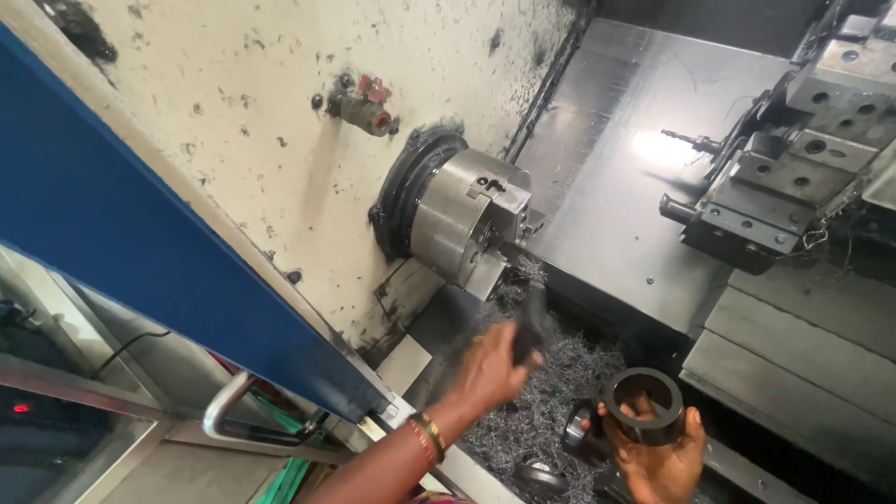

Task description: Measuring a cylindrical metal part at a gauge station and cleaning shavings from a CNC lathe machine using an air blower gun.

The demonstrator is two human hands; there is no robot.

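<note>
My left hand (490, 369) reaches into the lathe below the steel chuck (467, 219) and grips a dark, blurred tool (534, 322) that points up toward the chuck jaws. My right hand (658, 457) is low at the right and holds a black metal ring (644, 403) by its lower rim, hole facing up. A second dark round part (581, 431) sits just left of that ring, against the same hand. The chuck jaws look empty.
A heap of metal swarf (551, 401) fills the bed under the chuck. The tool turret (789, 177) with a drill bit stands at the right. A blue sliding door (140, 233) with a handle (233, 411) is at the left. A small valve (366, 110) sticks from the stained wall.
</note>
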